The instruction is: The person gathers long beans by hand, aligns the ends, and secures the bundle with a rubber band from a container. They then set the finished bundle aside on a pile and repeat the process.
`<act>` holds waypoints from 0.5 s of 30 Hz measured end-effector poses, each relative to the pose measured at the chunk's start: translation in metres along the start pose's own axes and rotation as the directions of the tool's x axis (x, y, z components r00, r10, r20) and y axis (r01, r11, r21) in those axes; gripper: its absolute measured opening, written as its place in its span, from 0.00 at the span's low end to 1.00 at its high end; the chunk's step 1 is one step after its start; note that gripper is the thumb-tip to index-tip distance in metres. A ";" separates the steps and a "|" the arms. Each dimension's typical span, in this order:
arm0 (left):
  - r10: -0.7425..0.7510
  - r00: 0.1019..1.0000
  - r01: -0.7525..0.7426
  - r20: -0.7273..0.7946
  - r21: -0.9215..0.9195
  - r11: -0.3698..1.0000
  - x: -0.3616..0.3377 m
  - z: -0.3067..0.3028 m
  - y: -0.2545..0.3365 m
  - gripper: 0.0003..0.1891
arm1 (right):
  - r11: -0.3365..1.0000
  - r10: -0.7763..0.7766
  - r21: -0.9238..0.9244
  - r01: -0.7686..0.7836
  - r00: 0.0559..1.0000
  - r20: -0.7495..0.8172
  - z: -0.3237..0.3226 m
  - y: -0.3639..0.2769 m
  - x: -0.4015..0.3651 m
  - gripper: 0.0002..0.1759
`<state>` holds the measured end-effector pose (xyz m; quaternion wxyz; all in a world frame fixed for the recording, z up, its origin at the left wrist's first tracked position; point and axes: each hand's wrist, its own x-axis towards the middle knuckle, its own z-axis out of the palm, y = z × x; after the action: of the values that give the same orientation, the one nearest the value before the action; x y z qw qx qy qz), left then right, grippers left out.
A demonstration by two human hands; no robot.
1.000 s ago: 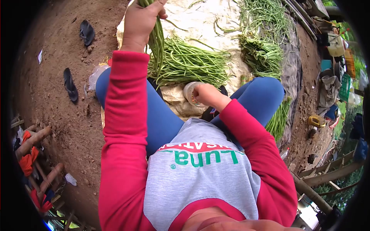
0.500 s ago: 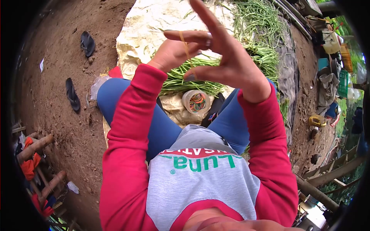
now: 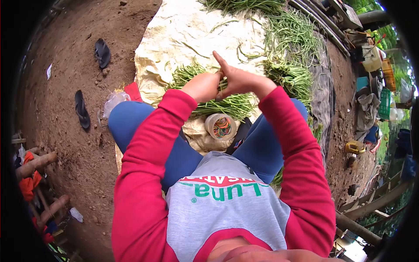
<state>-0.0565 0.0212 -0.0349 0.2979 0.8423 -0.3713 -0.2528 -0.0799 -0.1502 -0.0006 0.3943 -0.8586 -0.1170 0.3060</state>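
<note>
My left hand [image 3: 204,86] is closed, its fingertips hidden where it meets my right hand. On my right hand [image 3: 242,81] the index finger points up and the thumb angles down; the other fingers close against my left hand, and I cannot make out what is between them. Both hands are over a bundle of long green beans [image 3: 235,107], whose ends show on either side. No rubber band is visible at my fingers now. Between my knees stands a whitish tub [image 3: 210,127] of colored rubber bands [image 3: 222,127].
Pale sheeting [image 3: 174,30] covers the ground ahead. More green beans [image 3: 290,39] and a bean bundle [image 3: 293,78] lie at right, another bundle [image 3: 244,4] at the far edge. Black slippers [image 3: 81,110] sit on the dirt at left. A yellow container [image 3: 355,147] stands at far right.
Both hands have come down and closer together, toward the beans. The rubber band that was stretched across my right fingers is no longer visible. The view has shifted slightly.
</note>
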 end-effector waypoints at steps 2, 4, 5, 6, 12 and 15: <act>0.010 0.993 -0.010 -0.117 0.000 1.000 0.009 0.014 -0.020 0.22 | 0.823 -0.035 -0.563 -0.076 0.982 -0.185 0.017 -0.043 -0.020 0.76; -0.087 0.976 0.087 -0.199 -0.009 0.996 0.012 -0.004 -0.019 0.20 | 0.777 -0.154 -0.620 -0.110 0.921 -0.357 0.019 -0.027 -0.017 0.75; -0.226 0.964 0.231 -0.137 0.021 0.973 0.008 -0.024 -0.007 0.20 | 0.787 -0.131 -0.588 -0.187 0.881 -0.455 0.009 -0.008 -0.013 0.73; -0.179 0.980 0.149 -0.089 -0.278 0.949 0.010 -0.030 -0.015 0.14 | 0.829 -0.036 -0.491 -0.267 0.851 -0.524 0.004 0.011 -0.011 0.70; -0.271 0.943 -0.135 -0.193 -0.966 0.219 0.004 -0.057 -0.008 0.11 | 0.348 -0.028 0.846 0.404 0.906 -0.422 0.004 0.052 -0.004 0.17; -0.237 0.945 -0.185 -0.225 -0.966 0.179 0.002 -0.057 -0.001 0.12 | -0.642 0.151 0.505 0.577 0.741 -0.654 -0.012 0.054 0.004 0.24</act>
<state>-0.0182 0.0376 0.0036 0.8197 0.4889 -0.0527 -0.2938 -0.0714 -0.1917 -0.0372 0.9950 -0.0069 0.0538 -0.0842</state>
